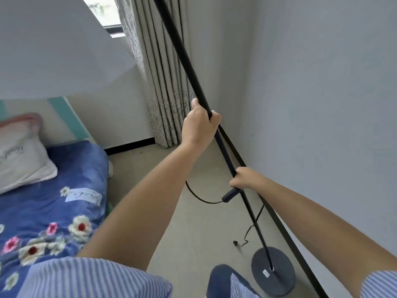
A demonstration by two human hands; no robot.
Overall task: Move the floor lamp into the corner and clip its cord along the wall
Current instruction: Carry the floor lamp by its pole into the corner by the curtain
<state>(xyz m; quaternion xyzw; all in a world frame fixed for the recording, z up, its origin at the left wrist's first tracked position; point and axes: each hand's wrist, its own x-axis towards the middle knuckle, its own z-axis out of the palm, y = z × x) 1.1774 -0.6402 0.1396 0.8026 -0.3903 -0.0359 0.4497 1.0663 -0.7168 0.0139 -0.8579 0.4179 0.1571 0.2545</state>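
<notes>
Round dark-grey metal base (272,274) at 5 o'clock, beside the black skirting. Right hand (245,177) clenched low on the slim black lamp pole (189,67), left hand (198,123) clenched higher. Long axis tilted, top towards 11 o'clock. Best carried upright, base clear of floor, thin black cord (199,195) trailing free, to the curtained corner at 12 o'clock.

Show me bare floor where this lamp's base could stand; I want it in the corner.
Free floor runs between the curtain and the right wall's baseboard, toward the corner. It is crowded nearer: the cord loops by the lamp base, and the bed fills the left.
</notes>
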